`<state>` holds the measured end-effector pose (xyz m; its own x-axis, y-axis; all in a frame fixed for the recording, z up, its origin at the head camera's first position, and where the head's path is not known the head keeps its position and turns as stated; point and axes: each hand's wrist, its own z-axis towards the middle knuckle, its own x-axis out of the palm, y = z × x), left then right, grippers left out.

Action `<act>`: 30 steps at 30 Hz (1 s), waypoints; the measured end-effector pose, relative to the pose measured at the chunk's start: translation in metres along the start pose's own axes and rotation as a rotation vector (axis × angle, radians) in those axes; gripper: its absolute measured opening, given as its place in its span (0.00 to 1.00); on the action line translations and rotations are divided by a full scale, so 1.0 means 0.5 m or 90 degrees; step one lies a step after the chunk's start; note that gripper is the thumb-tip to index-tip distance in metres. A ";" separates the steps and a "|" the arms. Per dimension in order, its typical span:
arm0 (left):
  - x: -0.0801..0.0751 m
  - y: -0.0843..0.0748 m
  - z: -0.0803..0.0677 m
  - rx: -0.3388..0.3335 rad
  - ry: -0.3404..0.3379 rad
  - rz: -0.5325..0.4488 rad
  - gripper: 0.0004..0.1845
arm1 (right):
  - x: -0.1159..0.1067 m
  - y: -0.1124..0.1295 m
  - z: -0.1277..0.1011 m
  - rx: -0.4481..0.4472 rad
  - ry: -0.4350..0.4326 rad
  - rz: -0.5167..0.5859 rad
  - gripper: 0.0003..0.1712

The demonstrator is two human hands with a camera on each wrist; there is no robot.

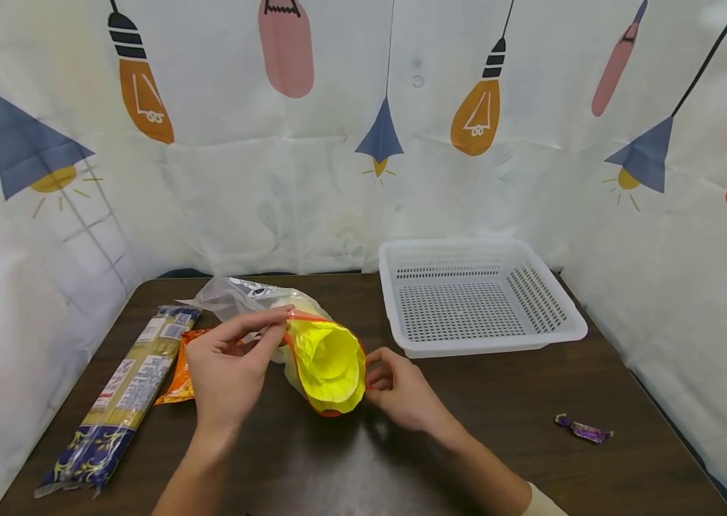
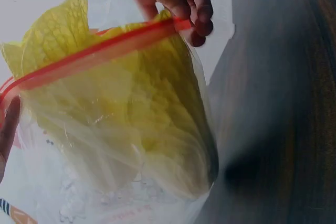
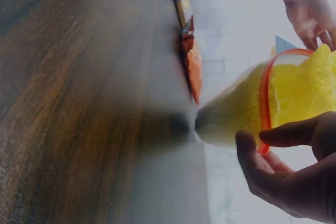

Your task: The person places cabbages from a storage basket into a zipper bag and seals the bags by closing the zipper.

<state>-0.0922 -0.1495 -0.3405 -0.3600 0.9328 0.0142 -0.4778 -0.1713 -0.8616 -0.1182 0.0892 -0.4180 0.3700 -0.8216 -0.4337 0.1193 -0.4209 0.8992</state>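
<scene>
The clear zip bag (image 1: 321, 358) holds yellow napa cabbage (image 1: 331, 362); its far end, toward the curtain, lies behind the left hand (image 1: 228, 373) and the crumpled plastic, so the cabbage's base is hard to make out. The bag lies over the middle of the dark bench (image 1: 499, 416), long axis running away from the person, red-rimmed mouth open toward the camera. Left fingers (image 1: 271, 331) pinch the rim's left side; the right hand (image 1: 402, 390) pinches the right side, fingers curled. A spaghetti packet (image 1: 125, 387) and an orange packet (image 1: 181, 380) lie left, a white basket (image 1: 570, 315) behind right, and a purple candy (image 1: 583, 428) lies well apart.
</scene>
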 end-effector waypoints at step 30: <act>-0.025 -0.019 0.011 0.039 -0.028 0.118 0.10 | -0.030 0.055 -0.010 -0.220 -0.276 0.214 0.05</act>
<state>-0.0873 -0.1612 -0.3297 -0.4806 0.8690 -0.1175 -0.4476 -0.3583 -0.8193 -0.1156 0.0918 -0.3863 0.0419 -0.9982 -0.0439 0.3776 -0.0249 0.9256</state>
